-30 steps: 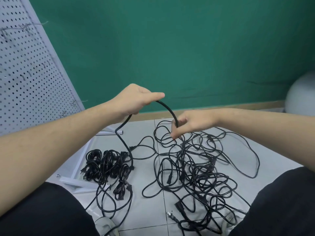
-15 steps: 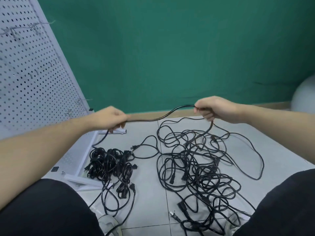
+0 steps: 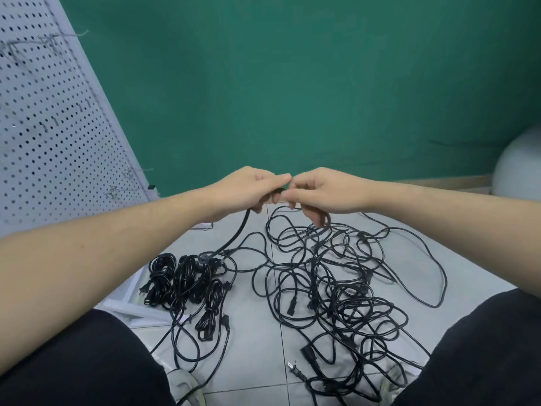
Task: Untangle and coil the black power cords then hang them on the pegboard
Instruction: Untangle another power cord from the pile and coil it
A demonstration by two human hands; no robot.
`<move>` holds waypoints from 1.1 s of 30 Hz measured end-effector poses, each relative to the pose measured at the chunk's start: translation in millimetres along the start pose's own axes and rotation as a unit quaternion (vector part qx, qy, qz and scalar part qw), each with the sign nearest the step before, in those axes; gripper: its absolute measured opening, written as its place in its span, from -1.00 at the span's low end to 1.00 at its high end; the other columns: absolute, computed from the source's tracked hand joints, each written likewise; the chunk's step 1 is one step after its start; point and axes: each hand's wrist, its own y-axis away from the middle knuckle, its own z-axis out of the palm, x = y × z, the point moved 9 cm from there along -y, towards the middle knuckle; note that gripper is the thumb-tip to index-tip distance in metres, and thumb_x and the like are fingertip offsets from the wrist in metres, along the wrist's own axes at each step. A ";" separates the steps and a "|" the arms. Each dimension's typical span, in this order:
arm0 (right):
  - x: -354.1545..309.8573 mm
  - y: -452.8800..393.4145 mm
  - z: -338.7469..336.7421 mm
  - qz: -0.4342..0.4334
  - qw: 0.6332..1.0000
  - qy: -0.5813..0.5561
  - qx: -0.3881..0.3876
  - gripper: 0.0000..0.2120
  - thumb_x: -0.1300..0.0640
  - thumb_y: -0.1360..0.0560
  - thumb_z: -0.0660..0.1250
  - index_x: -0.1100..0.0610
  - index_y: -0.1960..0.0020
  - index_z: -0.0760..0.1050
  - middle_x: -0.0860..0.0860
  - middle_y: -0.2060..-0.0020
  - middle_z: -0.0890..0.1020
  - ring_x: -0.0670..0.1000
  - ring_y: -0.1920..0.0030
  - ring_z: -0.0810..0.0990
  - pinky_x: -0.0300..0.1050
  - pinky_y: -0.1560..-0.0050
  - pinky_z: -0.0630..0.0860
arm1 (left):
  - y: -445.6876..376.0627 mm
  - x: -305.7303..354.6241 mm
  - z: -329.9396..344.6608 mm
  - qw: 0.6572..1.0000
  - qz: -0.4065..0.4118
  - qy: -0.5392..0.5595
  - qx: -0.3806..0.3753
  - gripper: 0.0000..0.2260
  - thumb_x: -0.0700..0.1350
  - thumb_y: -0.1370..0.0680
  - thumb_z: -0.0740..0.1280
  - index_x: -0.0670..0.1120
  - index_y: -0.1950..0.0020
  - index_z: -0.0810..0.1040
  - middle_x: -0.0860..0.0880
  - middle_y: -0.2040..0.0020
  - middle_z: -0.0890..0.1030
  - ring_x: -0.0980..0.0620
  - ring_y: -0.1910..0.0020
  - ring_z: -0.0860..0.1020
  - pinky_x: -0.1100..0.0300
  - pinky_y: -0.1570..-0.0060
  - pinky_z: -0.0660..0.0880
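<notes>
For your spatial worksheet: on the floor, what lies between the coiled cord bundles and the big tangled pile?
In the head view, pale floor tile separates the coiled bundles from the tangled pile, crossed by a few loose cord loops.

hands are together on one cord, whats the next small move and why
Probably slide the right hand back out along the black power cord to draw another length for a loop. Both hands meet and pinch the cord, the left hand gripping the gathered part, while the rest trails down into the tangled pile on the floor.
</notes>
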 end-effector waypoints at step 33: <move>3.3 0.5 -6.3 0.013 0.998 -0.055 0.023 -0.79 0.01 -0.64 0.29 0.08 0.07 0.60 0.02 0.50 0.49 0.02 0.47 0.46 -0.20 0.37 0.48 | 3.8 -10.1 -2.3 0.996 -0.047 0.070 0.010 -0.56 0.21 -0.71 0.07 -0.06 -0.08 0.62 -0.04 0.12 0.71 -0.01 0.11 0.69 0.14 -0.08 0.57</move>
